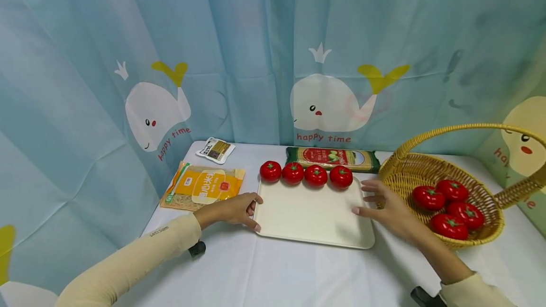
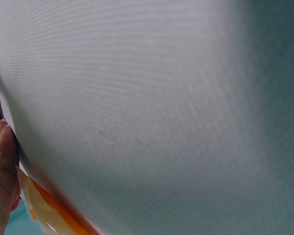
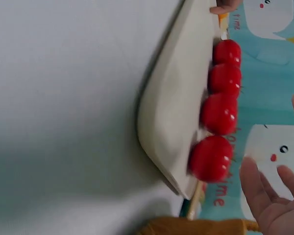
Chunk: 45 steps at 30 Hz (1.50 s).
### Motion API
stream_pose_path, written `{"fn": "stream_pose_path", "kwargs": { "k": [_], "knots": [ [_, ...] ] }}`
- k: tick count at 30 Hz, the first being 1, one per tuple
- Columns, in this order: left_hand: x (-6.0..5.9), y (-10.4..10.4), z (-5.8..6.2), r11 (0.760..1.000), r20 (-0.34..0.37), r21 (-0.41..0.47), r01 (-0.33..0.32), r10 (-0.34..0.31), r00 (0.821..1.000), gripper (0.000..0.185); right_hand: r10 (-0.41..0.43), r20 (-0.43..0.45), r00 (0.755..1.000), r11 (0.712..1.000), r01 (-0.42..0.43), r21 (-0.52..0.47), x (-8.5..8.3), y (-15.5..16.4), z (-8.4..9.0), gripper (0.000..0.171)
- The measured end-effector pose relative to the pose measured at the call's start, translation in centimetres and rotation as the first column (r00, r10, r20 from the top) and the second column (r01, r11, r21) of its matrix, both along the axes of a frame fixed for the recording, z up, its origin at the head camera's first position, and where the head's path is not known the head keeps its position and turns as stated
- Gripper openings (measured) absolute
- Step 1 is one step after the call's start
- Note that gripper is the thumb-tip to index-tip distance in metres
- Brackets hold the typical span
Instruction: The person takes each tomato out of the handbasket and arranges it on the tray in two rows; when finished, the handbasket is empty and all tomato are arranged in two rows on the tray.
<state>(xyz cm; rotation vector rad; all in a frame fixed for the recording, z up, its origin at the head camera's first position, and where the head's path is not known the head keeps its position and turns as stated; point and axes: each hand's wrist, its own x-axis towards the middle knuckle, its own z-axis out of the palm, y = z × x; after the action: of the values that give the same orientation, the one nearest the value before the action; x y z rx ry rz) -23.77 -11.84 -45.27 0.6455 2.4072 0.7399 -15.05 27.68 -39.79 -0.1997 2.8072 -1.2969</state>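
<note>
A cream rectangular tray [image 1: 313, 214] lies on the white-covered table, several red tomatoes [image 1: 315, 176] lined up along its far edge. My left hand [image 1: 236, 210] holds the tray's left edge, thumb near the front corner and fingers bent at the rim. In the left wrist view, part of that left hand [image 2: 5, 169] shows at the far left. Over the tray's right edge, my right hand [image 1: 392, 210] has its fingers spread and nothing in its grasp. The right wrist view shows these right-hand fingers [image 3: 255, 188] apart from the nearest tomato [image 3: 211, 159].
A wicker basket [image 1: 496, 229] with a tall handle stands at the right, holding several more tomatoes [image 1: 450, 226]. Behind the row lies a green-ended pasta packet [image 1: 332, 157]. An orange-labelled food bag [image 1: 206, 185] and a small white pouch [image 1: 216, 149] lie at the left. Blue curtains [image 1: 256, 60] enclose the table.
</note>
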Motion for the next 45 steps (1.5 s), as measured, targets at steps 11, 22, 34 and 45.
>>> {"fn": "stream_pose_path", "kwargs": {
  "k": [11, 22, 34, 45],
  "knots": [
    [-0.2, 0.0, -0.4, 1.0, -0.001, 0.004, -0.005, 0.005, 1.0, 0.07, 0.062, -0.076, 0.995, 0.995, -0.056, 0.077, 0.5, 5.6, 3.2, 0.05],
    [-0.3, -0.1, -0.4, 1.0, 0.011, 0.009, -0.008, 0.008, 1.0, 0.07, 0.055, -0.116, 0.992, 0.997, -0.048, 0.063, -1.4, 12.6, 3.7, 0.043],
    [-0.4, -0.1, -0.6, 1.0, 0.007, 0.023, 0.006, -0.006, 1.0, 0.07, 0.132, -0.065, 0.989, 0.985, -0.124, 0.12, -3.9, 16.8, 3.2, 0.041],
    [-0.4, -0.1, -0.6, 1.0, 0.012, 0.0, -0.007, 0.007, 1.0, 0.07, 0.148, 0.046, 0.988, 0.971, -0.154, 0.181, -5.7, 18.4, 2.6, 0.046]
  ]
}}
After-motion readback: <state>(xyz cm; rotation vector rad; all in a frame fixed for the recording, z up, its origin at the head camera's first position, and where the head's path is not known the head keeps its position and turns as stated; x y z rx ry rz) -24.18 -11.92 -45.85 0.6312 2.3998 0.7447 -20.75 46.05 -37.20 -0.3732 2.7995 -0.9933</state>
